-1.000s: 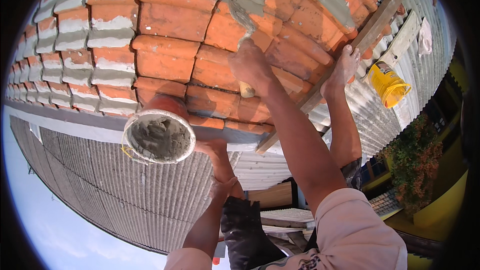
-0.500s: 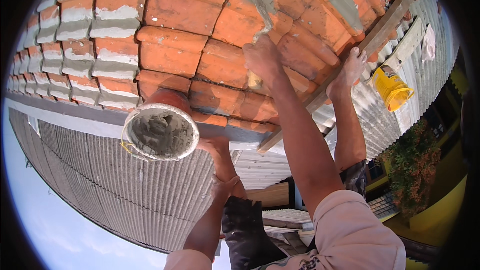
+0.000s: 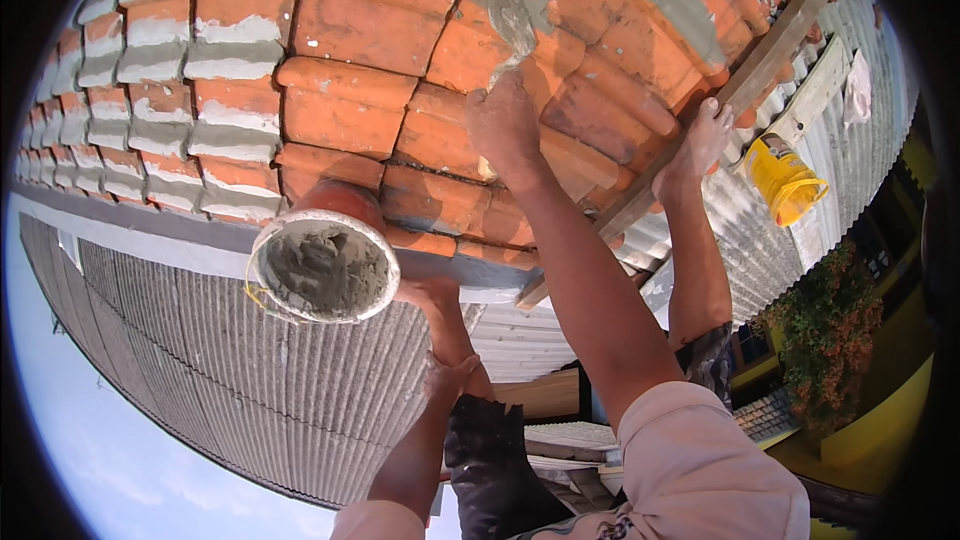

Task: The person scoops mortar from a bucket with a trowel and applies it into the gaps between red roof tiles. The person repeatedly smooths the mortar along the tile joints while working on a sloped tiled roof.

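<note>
My right hand [image 3: 507, 125] is closed round the wooden handle of a trowel [image 3: 511, 18]. The trowel's mortar-smeared blade points up the roof, over a patch of wet grey mortar [image 3: 541, 2] on the orange roof tiles [image 3: 350, 90]. Lower down, my left hand [image 3: 448, 374] grips my own left shin [image 3: 453, 335], its fingers wrapped round it. Beside that foot stands a bucket [image 3: 325, 265] of grey mortar, tilted, with a whitish crusted rim and a reddish side.
My bare right foot [image 3: 695, 148] rests by a wooden beam [image 3: 740, 90]. Right of it, a yellow pail [image 3: 783, 180] lies on corrugated sheeting [image 3: 870, 30] near a pale cloth [image 3: 857, 88]. Below the tile edge spreads a grey corrugated roof [image 3: 250, 360]. Mortared tile rows [image 3: 150, 120] run leftward.
My right hand has shifted left and slightly down with the trowel. The blade now shows its broad face instead of its narrow edge. My left hand stays on the shin.
</note>
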Action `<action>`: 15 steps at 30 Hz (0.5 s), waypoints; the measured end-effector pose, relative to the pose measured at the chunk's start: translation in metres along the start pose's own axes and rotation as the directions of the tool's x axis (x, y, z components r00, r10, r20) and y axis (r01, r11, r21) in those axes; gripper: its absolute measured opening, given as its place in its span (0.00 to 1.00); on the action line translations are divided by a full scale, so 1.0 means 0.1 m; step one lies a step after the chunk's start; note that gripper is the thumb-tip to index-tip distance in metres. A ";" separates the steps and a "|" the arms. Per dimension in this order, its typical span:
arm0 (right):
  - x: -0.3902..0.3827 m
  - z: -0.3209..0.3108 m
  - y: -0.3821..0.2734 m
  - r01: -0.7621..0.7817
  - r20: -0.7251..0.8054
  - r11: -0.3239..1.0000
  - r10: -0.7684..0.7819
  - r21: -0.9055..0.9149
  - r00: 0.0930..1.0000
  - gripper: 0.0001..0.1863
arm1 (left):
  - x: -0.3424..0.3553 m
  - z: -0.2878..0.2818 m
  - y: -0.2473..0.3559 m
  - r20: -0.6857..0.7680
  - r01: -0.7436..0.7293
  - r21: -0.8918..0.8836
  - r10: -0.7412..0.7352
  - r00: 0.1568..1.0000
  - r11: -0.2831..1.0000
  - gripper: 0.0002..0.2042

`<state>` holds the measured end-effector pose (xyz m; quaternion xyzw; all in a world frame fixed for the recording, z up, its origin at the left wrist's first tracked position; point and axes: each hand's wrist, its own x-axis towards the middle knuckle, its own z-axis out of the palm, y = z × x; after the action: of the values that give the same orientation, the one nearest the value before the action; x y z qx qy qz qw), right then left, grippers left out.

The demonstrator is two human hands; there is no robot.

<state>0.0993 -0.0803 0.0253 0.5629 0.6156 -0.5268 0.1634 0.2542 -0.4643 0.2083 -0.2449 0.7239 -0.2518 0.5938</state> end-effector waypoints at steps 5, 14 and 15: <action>0.34 0.61 -0.09 0.068 -0.108 0.998 -0.067 0.004 0.992 0.21 | 0.01 0.01 -0.01 0.004 0.005 -0.021 -0.005 1.000 1.000 0.66; -0.41 0.14 0.18 0.253 0.136 0.820 -0.214 -0.514 0.967 0.12 | -0.04 -0.03 0.06 0.032 0.041 -0.031 -0.040 0.999 0.999 0.66; -0.43 0.06 0.16 0.311 0.095 0.792 -0.309 -0.526 0.946 0.11 | -0.05 -0.03 0.04 0.044 0.045 -0.040 -0.043 0.998 0.998 0.66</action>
<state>0.1240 -0.1108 0.0490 0.3856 0.8210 -0.3552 0.2261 0.2517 -0.4582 0.2097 -0.2781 0.7104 -0.2446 0.5985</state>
